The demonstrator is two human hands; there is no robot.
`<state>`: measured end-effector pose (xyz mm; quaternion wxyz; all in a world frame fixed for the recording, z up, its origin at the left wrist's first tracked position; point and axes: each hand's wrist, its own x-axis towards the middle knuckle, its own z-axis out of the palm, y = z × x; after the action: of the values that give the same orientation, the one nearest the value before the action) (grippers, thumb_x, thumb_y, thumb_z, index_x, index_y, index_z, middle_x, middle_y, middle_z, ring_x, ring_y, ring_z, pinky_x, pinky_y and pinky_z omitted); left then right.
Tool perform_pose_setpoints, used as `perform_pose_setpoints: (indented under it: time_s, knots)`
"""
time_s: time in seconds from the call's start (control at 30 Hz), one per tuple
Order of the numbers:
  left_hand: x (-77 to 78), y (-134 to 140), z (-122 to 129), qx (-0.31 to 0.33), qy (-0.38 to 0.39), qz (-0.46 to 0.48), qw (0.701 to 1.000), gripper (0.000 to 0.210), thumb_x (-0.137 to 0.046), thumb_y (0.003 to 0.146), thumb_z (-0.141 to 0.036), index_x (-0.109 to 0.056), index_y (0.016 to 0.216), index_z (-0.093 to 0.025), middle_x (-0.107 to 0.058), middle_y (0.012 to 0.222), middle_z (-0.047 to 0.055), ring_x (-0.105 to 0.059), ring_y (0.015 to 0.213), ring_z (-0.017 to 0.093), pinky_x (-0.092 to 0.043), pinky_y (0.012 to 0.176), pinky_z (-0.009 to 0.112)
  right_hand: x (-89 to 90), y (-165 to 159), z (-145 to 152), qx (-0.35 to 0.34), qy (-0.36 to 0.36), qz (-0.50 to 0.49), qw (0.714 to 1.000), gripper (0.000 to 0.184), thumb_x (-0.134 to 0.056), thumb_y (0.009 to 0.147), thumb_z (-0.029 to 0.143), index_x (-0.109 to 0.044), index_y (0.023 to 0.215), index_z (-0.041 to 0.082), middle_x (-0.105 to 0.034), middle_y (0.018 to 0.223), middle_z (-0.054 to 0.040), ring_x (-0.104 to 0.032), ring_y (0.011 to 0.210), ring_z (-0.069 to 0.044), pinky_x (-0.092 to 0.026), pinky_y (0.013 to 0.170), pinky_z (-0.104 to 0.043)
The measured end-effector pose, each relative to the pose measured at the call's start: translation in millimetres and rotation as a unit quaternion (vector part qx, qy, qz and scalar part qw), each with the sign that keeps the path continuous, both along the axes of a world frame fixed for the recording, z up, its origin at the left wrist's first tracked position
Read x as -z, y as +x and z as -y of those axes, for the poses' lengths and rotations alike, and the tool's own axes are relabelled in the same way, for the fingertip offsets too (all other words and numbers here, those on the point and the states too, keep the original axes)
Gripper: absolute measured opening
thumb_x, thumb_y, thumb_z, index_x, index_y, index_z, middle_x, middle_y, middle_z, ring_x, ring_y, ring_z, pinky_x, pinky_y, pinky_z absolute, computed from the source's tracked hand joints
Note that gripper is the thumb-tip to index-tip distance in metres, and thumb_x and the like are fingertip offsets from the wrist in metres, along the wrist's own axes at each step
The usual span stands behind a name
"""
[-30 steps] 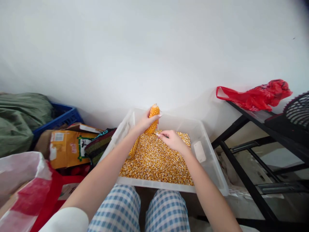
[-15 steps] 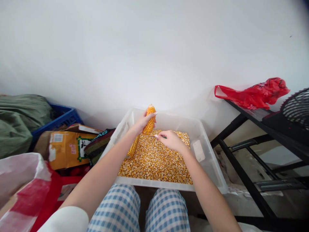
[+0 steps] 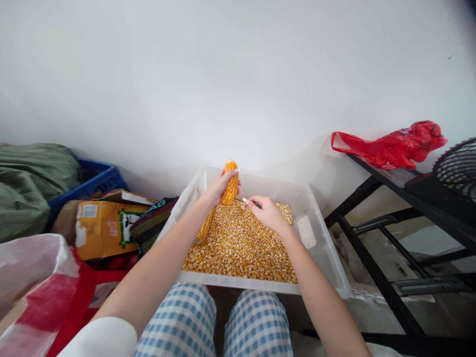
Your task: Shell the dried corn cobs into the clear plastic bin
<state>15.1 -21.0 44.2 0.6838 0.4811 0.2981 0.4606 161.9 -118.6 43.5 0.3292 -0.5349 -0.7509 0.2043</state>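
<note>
My left hand [image 3: 220, 187] is wrapped round an ear of corn [image 3: 231, 192], held upright with its pale tip uppermost. Closed in my right hand [image 3: 268, 214] is a slim, screwdriver-like tool [image 3: 258, 206]; a bit of green handle shows, and its thin shaft points left at the base of the ear. Whether the shaft touches the ear I cannot tell. Both hands are above a translucent plastic bin [image 3: 260, 286] with a thick layer of loose corn kernels [image 3: 245, 248]. Another ear of corn [image 3: 204, 229] lies at the left on the kernels, partly hidden by my left forearm.
On the right stands a black metal-framed stand [image 3: 366, 248] bearing a red plastic bag [image 3: 401, 146] and a black fan [image 3: 459, 168]. Left of the bin are a cardboard box [image 3: 98, 230], a mesh bag [image 3: 152, 223], a blue crate [image 3: 98, 181] and a red-and-white bag [image 3: 48, 292]. A white wall [image 3: 238, 84] rises behind.
My right hand has shifted slightly up and to the right with the tool. The ear in my left hand has moved a little left and stands more upright.
</note>
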Motion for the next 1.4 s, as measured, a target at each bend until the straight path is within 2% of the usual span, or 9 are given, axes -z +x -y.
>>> perform_pose_setpoints:
  time_s: [0.2, 0.37, 0.57, 0.73, 0.87, 0.97, 1.07, 1.2, 1.4]
  knots:
    - [1.9, -1.0, -2.0, 0.001, 0.007, -0.002, 1.000, 0.048, -0.060, 0.066, -0.044, -0.041, 0.103, -0.020, -0.056, 0.058, -0.001, -0.054, 0.040, 0.013, -0.041, 0.041, 0.024, -0.3, -0.3, 0.8, 0.005, -0.002, -0.004, 1.000, 0.035, -0.037, 0.083, 0.040, -0.062, 0.079, 0.015, -0.057, 0.064, 0.0006, -0.044, 0.056, -0.010, -0.032, 0.055, -0.021]
    - [1.3, 1.7, 1.1, -0.009, 0.013, -0.011, 1.000, 0.047, -0.059, 0.066, -0.046, -0.041, 0.102, -0.021, -0.055, 0.057, -0.003, -0.053, 0.040, 0.012, -0.040, 0.039, 0.022, 6.9, -4.1, -1.2, 0.008, 0.011, -0.006, 1.000, 0.033, -0.037, 0.084, 0.037, -0.062, 0.081, 0.015, -0.060, 0.069, -0.0013, -0.049, 0.060, -0.011, -0.034, 0.059, -0.021]
    - [2.4, 4.7, 6.3, -0.009, 0.031, -0.038, 0.999, 0.045, -0.057, 0.067, -0.047, -0.040, 0.100, -0.021, -0.054, 0.059, -0.002, -0.053, 0.041, 0.012, -0.038, 0.038, 0.022, 10.9, -5.0, -2.3, 0.004, 0.014, 0.004, 1.000, 0.033, -0.036, 0.084, 0.035, -0.061, 0.077, 0.014, -0.057, 0.063, -0.0003, -0.046, 0.056, -0.010, -0.032, 0.056, -0.021]
    - [3.0, 6.0, 11.8, 0.004, 0.134, -0.087, 0.987, 0.041, -0.057, 0.068, -0.042, -0.044, 0.100, -0.019, -0.055, 0.063, 0.001, -0.052, 0.044, 0.011, -0.040, 0.043, 0.022, 6.9, -0.2, -0.8, -0.030, -0.012, 0.015, 0.999, 0.033, -0.038, 0.083, 0.034, -0.062, 0.074, 0.013, -0.058, 0.064, -0.0006, -0.045, 0.057, -0.010, -0.031, 0.056, -0.021]
    - [2.1, 12.9, 21.6, -0.001, 0.256, -0.176, 0.951, 0.041, -0.064, 0.062, -0.037, -0.053, 0.096, -0.019, -0.058, 0.072, 0.002, -0.055, 0.061, 0.014, -0.044, 0.055, 0.023, 8.2, 1.7, -1.4, -0.058, -0.039, 0.055, 0.996, 0.032, -0.041, 0.082, 0.032, -0.062, 0.068, 0.013, -0.056, 0.058, -0.0001, -0.042, 0.052, -0.009, -0.028, 0.053, -0.022]
    - [3.8, 18.2, 25.6, -0.010, 0.293, -0.220, 0.930, 0.041, -0.065, 0.059, -0.039, -0.056, 0.093, -0.018, -0.058, 0.078, 0.002, -0.055, 0.070, 0.016, -0.044, 0.063, 0.025, 8.0, 4.0, -2.6, -0.068, -0.054, 0.090, 0.992, 0.033, -0.042, 0.081, 0.033, -0.061, 0.063, 0.013, -0.051, 0.052, 0.0006, -0.039, 0.049, -0.009, -0.025, 0.051, -0.022]
    - [7.3, 18.1, 21.1, -0.005, 0.235, -0.200, 0.951, 0.044, -0.061, 0.064, -0.042, -0.051, 0.100, -0.018, -0.057, 0.073, 0.001, -0.056, 0.060, 0.014, -0.044, 0.057, 0.025, 4.7, 8.7, -2.8, -0.064, -0.068, 0.093, 0.991, 0.031, -0.042, 0.081, 0.032, -0.062, 0.066, 0.013, -0.052, 0.055, 0.0004, -0.039, 0.050, -0.008, -0.026, 0.052, -0.022]
    - [9.4, 11.4, 8.7, -0.011, 0.122, -0.114, 0.986, 0.046, -0.057, 0.068, -0.045, -0.044, 0.103, -0.018, -0.055, 0.063, 0.000, -0.052, 0.044, 0.011, -0.042, 0.044, 0.023, 0.5, 12.7, -1.7, -0.056, -0.065, 0.071, 0.994, 0.033, -0.040, 0.082, 0.034, -0.061, 0.068, 0.013, -0.053, 0.057, 0.0006, -0.040, 0.052, -0.009, -0.027, 0.053, -0.021]
    - [2.8, 6.6, 3.1, -0.014, 0.037, -0.024, 0.999, 0.047, -0.056, 0.066, -0.049, -0.040, 0.100, -0.020, -0.054, 0.058, -0.002, -0.053, 0.041, 0.013, -0.041, 0.040, 0.023, 1.3, 7.0, -2.8, -0.025, -0.028, 0.020, 0.999, 0.030, -0.039, 0.082, 0.034, -0.062, 0.079, 0.014, -0.057, 0.065, 0.0005, -0.044, 0.058, -0.009, -0.031, 0.058, -0.021]
